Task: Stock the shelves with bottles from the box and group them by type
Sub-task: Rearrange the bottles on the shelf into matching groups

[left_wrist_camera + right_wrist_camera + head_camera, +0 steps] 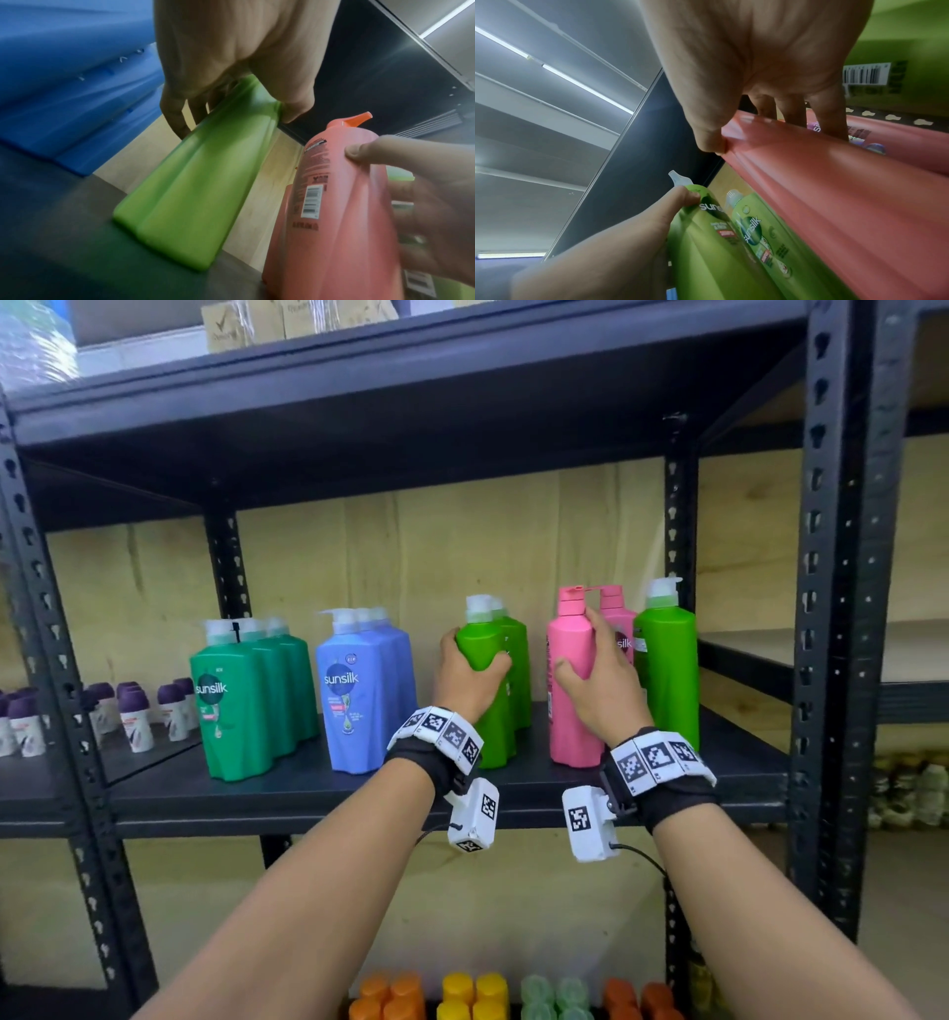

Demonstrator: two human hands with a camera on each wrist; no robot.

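Two bare forearms reach forward and slightly up from the bottom of the head view, each wrist wrapped in a black strap with white coded tags and a small white camera block. Beyond the straps, the left hand (464, 677) grips the front light green bottle (485, 683) near its shoulder, fingers curled around the far left side and thumb pressed on the near right side. That bottle stands on the black metal shelf (308, 788), and the left wrist view shows its base resting on the board. Just beside it, the right hand (598, 680) grips the front pink bottle (570, 690) the same way: thumb on the near left face, fingers wrapped over the right side below the pump. It too stands upright on the shelf.

A second light green bottle stands directly behind the first, and a second pink bottle (619, 618) behind the held one. One more light green bottle (667, 670) stands to the right of the pink pair. Further left on the same shelf are a row of blue bottles (359, 690) and a row of dark green bottles (241, 706). Small purple-capped roll-ons (136, 716) stand on the neighbouring shelf at far left.
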